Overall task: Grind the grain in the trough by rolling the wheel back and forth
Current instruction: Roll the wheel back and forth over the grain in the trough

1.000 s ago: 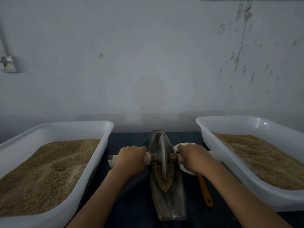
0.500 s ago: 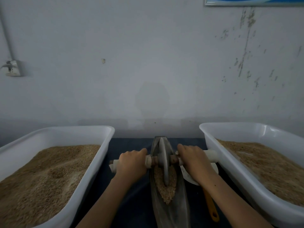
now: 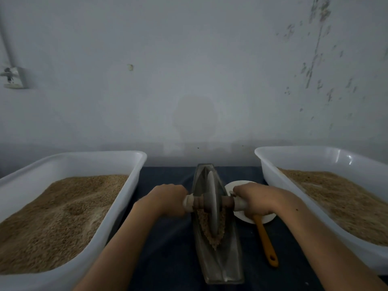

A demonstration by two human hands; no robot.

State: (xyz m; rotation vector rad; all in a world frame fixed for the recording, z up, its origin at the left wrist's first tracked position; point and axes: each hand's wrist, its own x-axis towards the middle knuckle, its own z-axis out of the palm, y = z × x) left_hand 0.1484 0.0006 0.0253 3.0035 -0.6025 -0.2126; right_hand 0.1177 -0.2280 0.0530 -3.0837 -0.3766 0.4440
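Metal wheel [image 3: 212,203] stands upright in the narrow trough [image 3: 218,259] on the grain [image 3: 212,234], so I wrap my left hand [image 3: 168,199] and right hand [image 3: 255,199] around its axle ends to press evenly.

A grey metal wheel [image 3: 212,203] is set in a dull grey trough [image 3: 220,263], where tan-brown grain [image 3: 212,232] is heaped. The same sandy brown is seen in two white tubs [image 3: 134,164] [image 3: 273,156]. A dark blue cloth [image 3: 168,248] is spread beneath. A white dish [image 3: 241,184] and an orange-yellow handle [image 3: 265,240] are seen against it. The pale grey wall [image 3: 189,59] is marked with dark flecks.
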